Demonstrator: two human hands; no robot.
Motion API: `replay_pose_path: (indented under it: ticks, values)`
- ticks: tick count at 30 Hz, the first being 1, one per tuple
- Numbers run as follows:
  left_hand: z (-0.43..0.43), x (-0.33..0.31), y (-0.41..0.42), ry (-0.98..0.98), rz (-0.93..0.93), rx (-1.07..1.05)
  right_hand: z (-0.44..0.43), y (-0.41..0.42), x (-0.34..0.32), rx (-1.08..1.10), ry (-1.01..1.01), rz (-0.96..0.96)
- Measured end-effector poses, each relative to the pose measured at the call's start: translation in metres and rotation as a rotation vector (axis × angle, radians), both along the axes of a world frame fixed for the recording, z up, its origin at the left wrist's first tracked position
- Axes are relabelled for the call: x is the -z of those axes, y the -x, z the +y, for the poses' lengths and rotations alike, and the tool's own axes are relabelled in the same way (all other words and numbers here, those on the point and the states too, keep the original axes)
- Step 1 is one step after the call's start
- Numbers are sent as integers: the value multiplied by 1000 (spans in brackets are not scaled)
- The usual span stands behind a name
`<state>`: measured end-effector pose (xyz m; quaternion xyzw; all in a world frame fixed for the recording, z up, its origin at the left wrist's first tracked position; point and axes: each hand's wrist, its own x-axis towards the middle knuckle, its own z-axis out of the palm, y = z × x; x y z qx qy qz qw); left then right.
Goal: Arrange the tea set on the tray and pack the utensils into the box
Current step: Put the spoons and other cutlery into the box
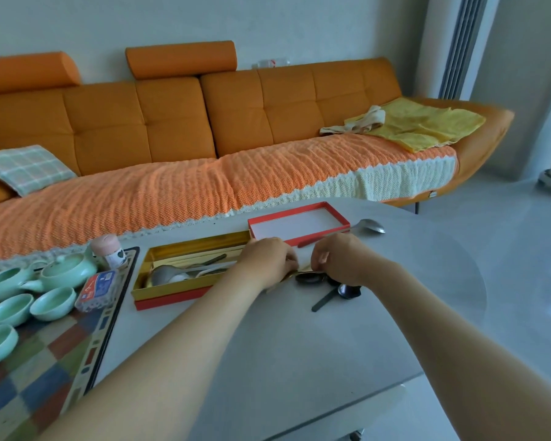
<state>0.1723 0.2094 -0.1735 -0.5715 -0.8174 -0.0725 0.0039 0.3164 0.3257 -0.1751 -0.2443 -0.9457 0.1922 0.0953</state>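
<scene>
The gold-lined red box (172, 292) lies open on the grey table and holds several spoons (172, 275). Right of it, my left hand (268, 259) and my right hand (341, 259) meet over a thin gold utensil (303, 271), both pinching it just above the table. Two dark spoons (347, 291) lie under and in front of my right hand. A silver spoon (368, 226) rests beside the red box lid (299, 226). On the patterned tray (45, 361) at the left stand a pale green teapot (67, 268) and several green cups (53, 302).
A pink-lidded jar (109, 251) and a blue-and-red packet (97, 289) sit on the tray near the teapot. An orange sofa (204, 138) runs along the table's far side. The table's rounded edge drops to the floor on the right.
</scene>
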Motion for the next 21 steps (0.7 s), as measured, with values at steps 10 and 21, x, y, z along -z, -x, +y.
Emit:
replay_pose_path:
  ticks: [10, 21]
  values:
    - [26, -12, -16, 143, -248, -145, 4, -8, 1, 14, 93, -3]
    - [33, -17, -36, 353, 83, -130, 2, -11, 2, 28, 109, 28]
